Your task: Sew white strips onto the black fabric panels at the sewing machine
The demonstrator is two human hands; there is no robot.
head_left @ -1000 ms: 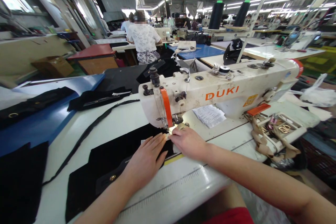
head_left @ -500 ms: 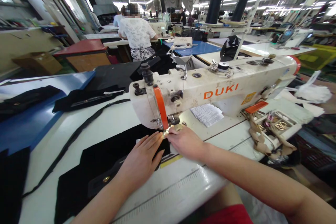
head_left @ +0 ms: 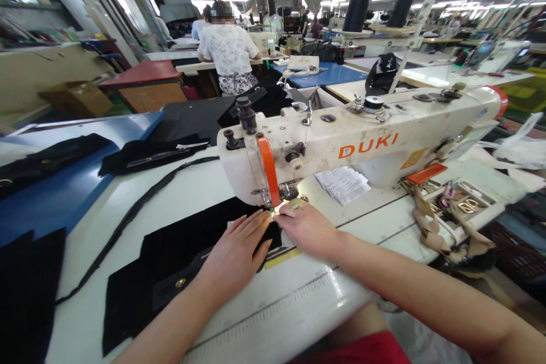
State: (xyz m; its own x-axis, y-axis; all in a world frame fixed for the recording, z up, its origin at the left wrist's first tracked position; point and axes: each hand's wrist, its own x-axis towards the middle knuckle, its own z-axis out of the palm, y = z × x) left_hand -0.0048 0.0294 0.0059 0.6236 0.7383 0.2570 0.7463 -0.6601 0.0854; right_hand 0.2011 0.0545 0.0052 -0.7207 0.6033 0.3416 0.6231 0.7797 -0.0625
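Note:
A cream DUKI sewing machine [head_left: 367, 142] stands on the white table [head_left: 277, 307]. Under its needle lies a piece of black fabric [head_left: 170, 261] with a small brass snap. My left hand [head_left: 234, 256] lies flat on this fabric, fingers stretched toward the needle. My right hand [head_left: 305, 227] rests just right of the needle with its fingers curled down onto the fabric's edge. A yellow strip [head_left: 281, 257] shows on the table between the two hands.
A long black strip [head_left: 128, 219] runs across the table's left. More black pieces lie on the blue table [head_left: 63, 193]. Paper labels [head_left: 345, 183] and a parts tray [head_left: 460, 202] sit right of the needle. A person in a white top [head_left: 228, 57] sits at a machine behind.
Both hands stay on the fabric at the needle; only the camera has shifted slightly.

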